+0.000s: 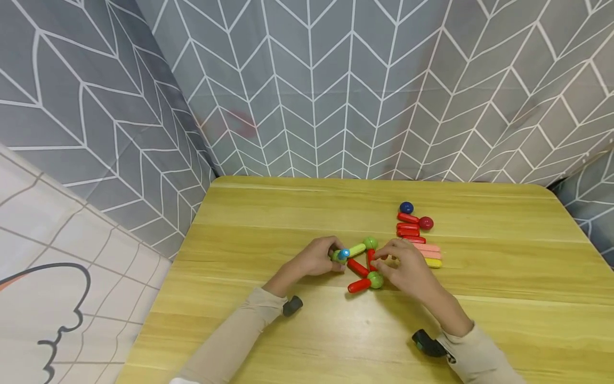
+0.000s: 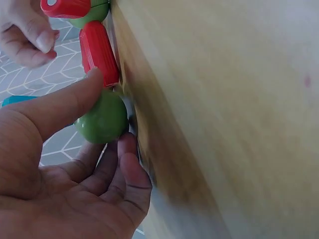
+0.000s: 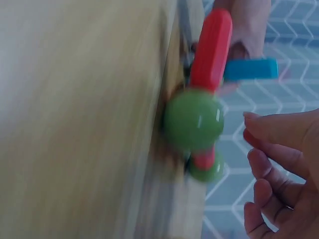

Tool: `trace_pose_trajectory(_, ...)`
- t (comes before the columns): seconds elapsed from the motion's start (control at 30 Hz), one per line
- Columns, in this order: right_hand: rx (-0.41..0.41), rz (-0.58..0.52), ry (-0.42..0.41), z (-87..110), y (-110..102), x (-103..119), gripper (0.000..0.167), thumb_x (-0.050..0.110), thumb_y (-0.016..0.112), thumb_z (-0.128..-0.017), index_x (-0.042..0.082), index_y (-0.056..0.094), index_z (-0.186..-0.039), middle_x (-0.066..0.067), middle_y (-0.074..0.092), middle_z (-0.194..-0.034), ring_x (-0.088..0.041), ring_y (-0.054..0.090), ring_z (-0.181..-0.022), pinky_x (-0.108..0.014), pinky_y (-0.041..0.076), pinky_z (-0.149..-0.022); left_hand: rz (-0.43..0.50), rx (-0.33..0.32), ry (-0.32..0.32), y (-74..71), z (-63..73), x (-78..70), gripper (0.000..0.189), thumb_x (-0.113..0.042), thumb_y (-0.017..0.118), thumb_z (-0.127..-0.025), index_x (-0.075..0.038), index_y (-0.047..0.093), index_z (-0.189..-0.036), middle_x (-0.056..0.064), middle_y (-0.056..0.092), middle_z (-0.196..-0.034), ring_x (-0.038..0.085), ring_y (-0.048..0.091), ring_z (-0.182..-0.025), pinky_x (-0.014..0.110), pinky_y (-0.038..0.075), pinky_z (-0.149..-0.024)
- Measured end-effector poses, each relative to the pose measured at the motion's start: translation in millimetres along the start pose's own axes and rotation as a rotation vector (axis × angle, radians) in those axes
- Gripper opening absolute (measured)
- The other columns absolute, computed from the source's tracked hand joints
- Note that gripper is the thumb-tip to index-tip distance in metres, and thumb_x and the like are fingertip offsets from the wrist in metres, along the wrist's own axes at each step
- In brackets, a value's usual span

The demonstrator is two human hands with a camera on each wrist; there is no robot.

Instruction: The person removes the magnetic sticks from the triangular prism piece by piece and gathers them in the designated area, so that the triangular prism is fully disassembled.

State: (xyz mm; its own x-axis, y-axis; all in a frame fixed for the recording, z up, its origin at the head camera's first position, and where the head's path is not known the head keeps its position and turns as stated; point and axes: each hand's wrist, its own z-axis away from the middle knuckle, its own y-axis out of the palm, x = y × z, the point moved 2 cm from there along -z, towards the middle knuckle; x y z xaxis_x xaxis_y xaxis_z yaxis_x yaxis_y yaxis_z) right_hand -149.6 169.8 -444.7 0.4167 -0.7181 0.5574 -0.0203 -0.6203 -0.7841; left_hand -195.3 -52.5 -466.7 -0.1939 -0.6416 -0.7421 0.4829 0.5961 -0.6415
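Note:
A triangle of coloured rods and green balls lies on the wooden table. My left hand holds its left green ball, thumb on one side and curled fingers on the other. A blue rod stands up from that ball. A yellow-green rod leads to the far green ball, and a red rod to the near green ball. From the near ball another red rod sticks out leftward. My right hand hovers beside the triangle's right side, fingers loosely bent, nothing visible between them.
Right of the triangle, several loose red rods lie in a column with pink rods and a yellow rod. A dark blue ball and a dark red ball sit at its far end. A patterned curtain hangs behind the table.

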Motion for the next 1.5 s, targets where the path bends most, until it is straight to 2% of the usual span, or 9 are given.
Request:
trace_pose_trajectory(0.13, 0.065, 0.046, -0.019, -8.1, 12, 14, 0.01, 0.012, 0.083, -0.081, 0.009, 0.079, -0.09, 0.005, 0.059, -0.076, -0.013, 0.048, -0.079, -0.024, 0.039, -0.066, -0.009, -0.012, 0.012, 1.4, 0.5, 1.3, 0.036, -0.018, 0.085, -0.081, -0.006, 0.067, -0.109, 0.005, 0.061, -0.101, 0.014, 0.051, -0.089, 0.022, 0.043, -0.078)
trace_pose_trajectory(0.3, 0.118, 0.124, -0.001, -13.1, 23, 24, 0.014, 0.018, 0.086, -0.078, 0.01, 0.077, -0.085, 0.007, 0.055, -0.066, -0.012, 0.044, -0.073, -0.024, 0.035, -0.063, -0.013, -0.016, 0.018, 2.5, 1.7, 1.4, 0.033, -0.02, 0.085, -0.081, -0.005, 0.068, -0.105, 0.005, 0.061, -0.102, 0.013, 0.05, -0.088, 0.021, 0.043, -0.077)
trace_pose_trajectory(0.5, 0.161, 0.189, 0.065, -14.4, 30, 28, 0.018, 0.02, 0.088, -0.076, 0.009, 0.076, -0.082, 0.002, 0.07, -0.075, -0.014, 0.052, -0.074, -0.027, 0.041, -0.064, -0.008, -0.011, 0.011, 2.9, 1.1, 1.7, 0.031, -0.021, 0.084, -0.082, -0.007, 0.067, -0.104, 0.004, 0.061, -0.103, 0.012, 0.05, -0.088, 0.021, 0.042, -0.076)
trace_pose_trajectory(0.73, 0.188, 0.261, 0.113, -15.8, 33, 27, 0.02, 0.018, 0.089, -0.074, 0.007, 0.076, -0.083, -0.004, 0.07, -0.078, -0.019, 0.056, -0.074, -0.034, 0.046, -0.064, -0.014, -0.003, 0.014, 3.7, 1.0, 1.6, 0.032, -0.021, 0.084, -0.081, -0.007, 0.068, -0.105, 0.003, 0.062, -0.102, 0.012, 0.049, -0.086, 0.021, 0.042, -0.075)
trace_pose_trajectory(0.97, 0.214, 0.211, 0.085, -15.8, 35, 29, 0.014, 0.015, 0.087, -0.076, 0.008, 0.076, -0.081, -0.001, 0.07, -0.077, -0.016, 0.056, -0.075, -0.032, 0.046, -0.066, -0.014, 0.001, 0.011, 3.5, 0.9, 1.6, 0.032, -0.021, 0.084, -0.082, -0.007, 0.067, -0.105, 0.003, 0.062, -0.101, 0.012, 0.049, -0.086, 0.02, 0.041, -0.074)
trace_pose_trajectory(1.2, 0.218, 0.139, 0.11, -15.5, 33, 26, 0.015, 0.017, 0.083, -0.082, 0.006, 0.076, -0.089, 0.001, 0.053, -0.065, -0.014, 0.044, -0.067, -0.024, 0.034, -0.059, -0.031, -0.003, 0.011, 4.3, 0.7, 1.3, 0.033, -0.023, 0.084, -0.082, -0.007, 0.067, -0.105, 0.003, 0.061, -0.1, 0.012, 0.049, -0.084, 0.02, 0.041, -0.072)
trace_pose_trajectory(1.37, 0.213, 0.087, 0.117, -13.9, 28, 26, 0.016, 0.018, 0.082, -0.084, 0.007, 0.076, -0.093, 0.003, 0.049, -0.062, -0.012, 0.043, -0.065, -0.022, 0.033, -0.059, -0.037, -0.004, 0.0, 5.3, 0.6, 1.6, 0.034, -0.024, 0.084, -0.082, -0.007, 0.067, -0.106, 0.004, 0.063, -0.103, 0.012, 0.05, -0.087, 0.021, 0.043, -0.075)
trace_pose_trajectory(1.5, 0.19, 0.072, 0.081, -8.1, 21, 31, 0.018, 0.02, 0.081, -0.084, 0.008, 0.077, -0.097, 0.005, 0.046, -0.061, -0.01, 0.042, -0.062, -0.022, 0.032, -0.057, -0.041, -0.003, 0.0, 4.2, 1.9, 0.8, 0.035, -0.024, 0.084, -0.083, -0.007, 0.067, -0.108, 0.005, 0.064, -0.106, 0.013, 0.051, -0.088, 0.022, 0.045, -0.077)
